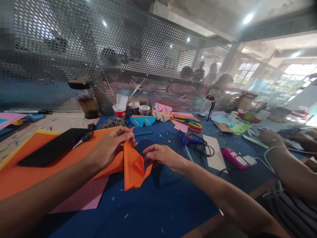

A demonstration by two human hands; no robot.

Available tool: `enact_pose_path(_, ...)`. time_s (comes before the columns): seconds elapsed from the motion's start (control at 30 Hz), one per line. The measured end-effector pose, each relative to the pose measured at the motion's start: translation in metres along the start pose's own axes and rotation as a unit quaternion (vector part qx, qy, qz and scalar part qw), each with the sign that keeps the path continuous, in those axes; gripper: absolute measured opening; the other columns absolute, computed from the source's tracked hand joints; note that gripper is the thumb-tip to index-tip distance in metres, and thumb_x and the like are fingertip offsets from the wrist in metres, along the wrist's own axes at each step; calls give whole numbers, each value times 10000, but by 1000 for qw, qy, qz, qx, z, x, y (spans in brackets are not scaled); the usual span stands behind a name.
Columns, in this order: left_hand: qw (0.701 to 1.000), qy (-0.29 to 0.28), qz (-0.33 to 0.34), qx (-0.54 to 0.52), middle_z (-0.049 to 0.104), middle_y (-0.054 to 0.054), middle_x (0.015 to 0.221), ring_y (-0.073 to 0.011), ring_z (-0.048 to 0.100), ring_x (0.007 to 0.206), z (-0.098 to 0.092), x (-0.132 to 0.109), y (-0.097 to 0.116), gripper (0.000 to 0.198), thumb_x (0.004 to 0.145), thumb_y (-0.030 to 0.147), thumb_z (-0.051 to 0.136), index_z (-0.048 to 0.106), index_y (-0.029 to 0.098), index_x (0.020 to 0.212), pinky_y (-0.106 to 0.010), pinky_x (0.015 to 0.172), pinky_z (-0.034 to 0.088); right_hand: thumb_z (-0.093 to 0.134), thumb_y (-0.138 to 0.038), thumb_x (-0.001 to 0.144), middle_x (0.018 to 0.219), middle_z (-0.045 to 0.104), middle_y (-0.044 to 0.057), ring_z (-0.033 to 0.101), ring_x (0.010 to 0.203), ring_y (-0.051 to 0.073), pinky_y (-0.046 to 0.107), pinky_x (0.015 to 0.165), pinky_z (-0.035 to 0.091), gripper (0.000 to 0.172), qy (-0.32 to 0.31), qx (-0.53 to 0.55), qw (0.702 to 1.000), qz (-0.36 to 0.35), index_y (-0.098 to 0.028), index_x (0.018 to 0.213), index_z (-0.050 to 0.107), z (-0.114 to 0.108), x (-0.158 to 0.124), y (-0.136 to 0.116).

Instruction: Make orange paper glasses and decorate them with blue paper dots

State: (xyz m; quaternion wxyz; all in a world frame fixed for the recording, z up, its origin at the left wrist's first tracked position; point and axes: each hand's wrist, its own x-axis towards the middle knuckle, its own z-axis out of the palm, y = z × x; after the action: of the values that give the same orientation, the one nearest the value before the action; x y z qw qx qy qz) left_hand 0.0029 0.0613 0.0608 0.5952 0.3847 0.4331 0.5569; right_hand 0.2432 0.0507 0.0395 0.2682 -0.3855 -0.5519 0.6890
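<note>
Between both hands, folded orange paper (pixel 133 167) stands creased, pointed, winglike.

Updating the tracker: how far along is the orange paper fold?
Done: a folded blue dotted shape and pink dotted shape lie at the back of the blue table. In hand: the orange folded piece, left hand pinching its top corner, right hand holding its right edge. Left, probably: it carries no dots yet, and a flat orange sheet and pink sheet beside it lie unfolded.
</note>
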Motion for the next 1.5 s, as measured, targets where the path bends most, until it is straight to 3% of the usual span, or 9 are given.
enact_pose_path(0.13,1000,5,6,-20,730,24,753,-159,753,714,10,-8,0,375,640,220,991,674,183,837,-278,768,670,779,-260,962,885,788,3,716,669,100,195,599,518,232,-42,-18,999,20,-182,1161,689,7,-6,-3)
enact_pose_path(0.27,999,17,-5,-33,749,0,740,-193,770,714,18,-14,-2,360,638,192,973,682,185,850,-285,712,663,894,-353,877,800,755,-29,710,629,103,197,572,500,405,-74,-8,997,31,-174,1163,669,15,-11,-5)
enact_pose_path(0.47,999,28,-11,-41,735,11,743,-171,757,734,27,-22,-8,282,706,167,925,685,190,851,-249,721,644,972,-527,760,781,720,-45,672,566,78,194,514,446,478,-103,-19,994,33,-178,935,696,24,-15,-1)
enact_pose_path(0.67,999,8,-42,-33,810,-84,957,-215,783,850,32,-28,-7,108,886,246,786,755,176,962,-279,727,660,940,-571,772,659,692,-49,636,529,86,208,513,409,485,-46,-32,998,-25,-185,849,657,23,-14,-2)
enact_pose_path(0.77,997,11,-67,-31,816,-113,1047,-230,790,872,30,-27,-4,190,988,287,638,778,172,1045,-297,704,669,922,-567,785,633,684,-47,636,537,102,224,544,421,469,28,-31,996,-74,-187,864,659,18,-11,-5)
enact_pose_path(0.97,997,4,-79,-7,835,-145,1066,-249,803,845,14,-26,0,228,858,143,713,825,123,1055,-288,660,672,904,-559,783,653,705,-25,661,607,125,244,621,474,446,148,9,978,-145,-186,894,685,9,-6,-10)
enact_pose_path(1.17,991,-34,-128,-4,860,-140,1004,-269,832,959,7,-42,-18,257,713,-58,820,845,134,881,-322,852,715,937,-599,722,741,697,-25,675,660,132,252,627,501,498,209,35,960,-185,-191,845,680,8,-2,-9)
enact_pose_path(1.3,991,-73,-109,-11,862,-132,1118,-278,816,1074,13,-56,-32,271,736,112,964,872,173,983,-324,904,709,912,-607,756,698,700,-13,667,661,149,262,630,499,488,204,0,964,-173,-192,834,668,11,-3,-5)
enact_pose_path(1.5,997,-34,-65,-5,854,-91,947,-187,769,782,24,-66,-34,381,618,287,1069,883,150,921,-256,763,691,880,-533,810,823,728,-3,687,708,159,286,703,541,406,146,-60,969,-191,-186,938,709,14,-5,-5)
